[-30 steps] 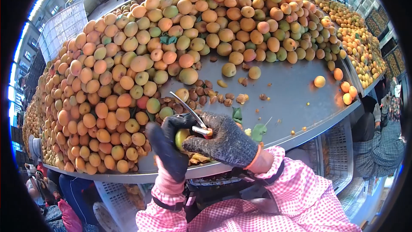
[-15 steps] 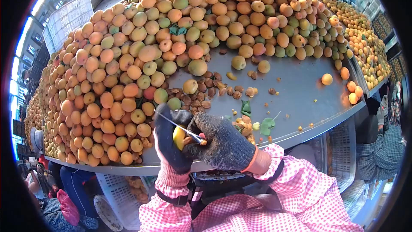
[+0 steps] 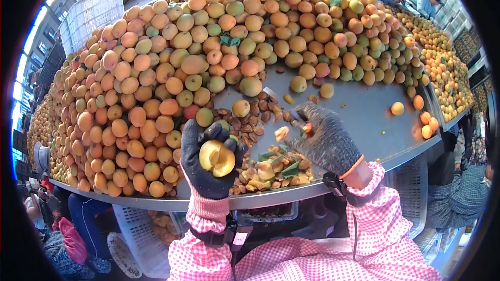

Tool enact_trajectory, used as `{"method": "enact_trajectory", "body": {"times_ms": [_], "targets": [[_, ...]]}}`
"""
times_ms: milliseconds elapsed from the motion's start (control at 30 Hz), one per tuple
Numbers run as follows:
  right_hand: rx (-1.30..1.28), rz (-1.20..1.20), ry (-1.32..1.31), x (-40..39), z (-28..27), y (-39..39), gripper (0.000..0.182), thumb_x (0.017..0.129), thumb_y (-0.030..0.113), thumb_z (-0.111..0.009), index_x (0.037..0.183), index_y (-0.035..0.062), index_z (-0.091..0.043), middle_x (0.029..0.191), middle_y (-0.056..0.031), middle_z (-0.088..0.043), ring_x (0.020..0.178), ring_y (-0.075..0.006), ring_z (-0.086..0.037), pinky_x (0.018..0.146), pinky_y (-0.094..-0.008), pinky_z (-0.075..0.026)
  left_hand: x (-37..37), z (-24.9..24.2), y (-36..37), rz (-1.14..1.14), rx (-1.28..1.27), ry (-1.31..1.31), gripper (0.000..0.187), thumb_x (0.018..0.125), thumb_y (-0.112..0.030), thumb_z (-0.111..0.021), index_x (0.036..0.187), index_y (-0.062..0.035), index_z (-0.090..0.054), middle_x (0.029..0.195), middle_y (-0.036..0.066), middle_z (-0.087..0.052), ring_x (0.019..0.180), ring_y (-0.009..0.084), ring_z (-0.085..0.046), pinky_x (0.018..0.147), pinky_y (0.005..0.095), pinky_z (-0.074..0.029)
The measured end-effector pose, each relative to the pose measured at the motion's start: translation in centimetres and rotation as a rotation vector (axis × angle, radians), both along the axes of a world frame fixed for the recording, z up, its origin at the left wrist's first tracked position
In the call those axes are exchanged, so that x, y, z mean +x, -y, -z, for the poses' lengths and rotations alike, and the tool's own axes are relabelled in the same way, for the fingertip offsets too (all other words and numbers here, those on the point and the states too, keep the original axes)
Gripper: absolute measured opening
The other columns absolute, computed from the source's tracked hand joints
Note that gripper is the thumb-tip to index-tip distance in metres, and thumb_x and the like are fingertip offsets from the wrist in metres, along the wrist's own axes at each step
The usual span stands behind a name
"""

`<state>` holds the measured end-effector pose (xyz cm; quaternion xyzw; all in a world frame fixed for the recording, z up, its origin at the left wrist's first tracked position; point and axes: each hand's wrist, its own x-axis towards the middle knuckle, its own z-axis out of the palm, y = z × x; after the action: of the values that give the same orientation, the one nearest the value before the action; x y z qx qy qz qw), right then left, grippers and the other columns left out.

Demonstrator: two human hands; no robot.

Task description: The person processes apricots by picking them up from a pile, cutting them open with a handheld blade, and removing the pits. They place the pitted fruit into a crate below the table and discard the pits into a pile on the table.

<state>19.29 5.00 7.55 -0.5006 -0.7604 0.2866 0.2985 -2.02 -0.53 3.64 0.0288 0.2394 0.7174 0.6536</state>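
Note:
My left hand [image 3: 208,169], in a dark glove, is cupped around a cut apricot [image 3: 217,158] whose yellow inner faces show. Apart from it on the right, my right hand [image 3: 328,138] in a grey-black glove is closed on a small knife [image 3: 308,128]; part of its red handle shows between the fingers, and the blade points up and left. At the tips of that hand's thumb and finger is a small pale brown piece [image 3: 282,133], too small to name surely. Below lies a heap of apricot scraps [image 3: 265,171] with green leaves, and brown pits [image 3: 255,117] lie behind.
A big pile of apricots [image 3: 135,78] covers the left and back of the metal table [image 3: 364,109]. Its raised rim [image 3: 385,164] runs along the front. White crates [image 3: 138,239] stand below the table, and other people [image 3: 422,2] are at the back and sides.
My hands were together with the knife blade across the apricot. Now my right hand has moved right with the knife, and the apricot's cut faces show in my left hand.

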Motion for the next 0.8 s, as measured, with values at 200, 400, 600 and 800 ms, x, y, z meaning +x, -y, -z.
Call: {"method": "enact_trajectory", "body": {"times_ms": [200,400,600,800], "targets": [[0.303,-0.061,0.046,-2.6,3.0,-6.7,0.032,0.071,0.01,-0.069,0.101,0.0044,-0.059,0.083,-0.0147,-0.062,0.075,-0.0282,-0.063,0.066,-0.0355,-0.049,-0.3,0.1,2.2,-0.251,0.084,-0.669,0.04,0.095,-0.018,-0.046,0.133,-0.0087,-0.038,0.094,0.006,-0.054,0.074,0.0158,-0.057,0.053,0.0337,-0.054],[0.212,-0.292,0.638,-8.6,4.1,-11.8,0.048,0.073,0.004,-0.06,0.119,0.0142,-0.055,0.09,-0.0177,-0.064,0.081,-0.0283,-0.065,0.066,-0.0372,-0.052,-4.0,0.2,3.9,-0.555,0.297,-1.352,0.048,0.091,-0.005,-0.047,0.138,-0.0105,-0.035,0.094,0.009,-0.052,0.069,0.0179,-0.055,0.054,0.0343,-0.054],[0.1,-0.239,0.362,-8.0,9.1,-14.9,0.056,0.067,0.022,-0.073,0.117,0.004,-0.057,0.105,-0.0172,-0.064,0.097,-0.028,-0.063,0.083,-0.0371,-0.05,-12.4,-3.1,12.0,-0.618,-0.078,-0.435,0.035,0.096,-0.038,-0.04,0.109,-0.0076,-0.053,0.092,0.011,-0.059,0.067,0.0239,-0.056,0.059,0.0385,-0.048],[-0.429,-0.392,-0.258,-5.2,-2.9,-4.6,0.054,0.069,0.014,-0.08,0.115,0.0021,-0.053,0.091,-0.0055,-0.065,0.079,-0.01,-0.062,0.065,-0.0228,-0.053,-20.8,0.8,21.0,-0.557,-0.641,-1.399,0.042,0.093,-0.022,-0.054,0.127,0.0004,-0.042,0.113,0.009,-0.055,0.095,0.0154,-0.055,0.083,0.0277,-0.046]]}}
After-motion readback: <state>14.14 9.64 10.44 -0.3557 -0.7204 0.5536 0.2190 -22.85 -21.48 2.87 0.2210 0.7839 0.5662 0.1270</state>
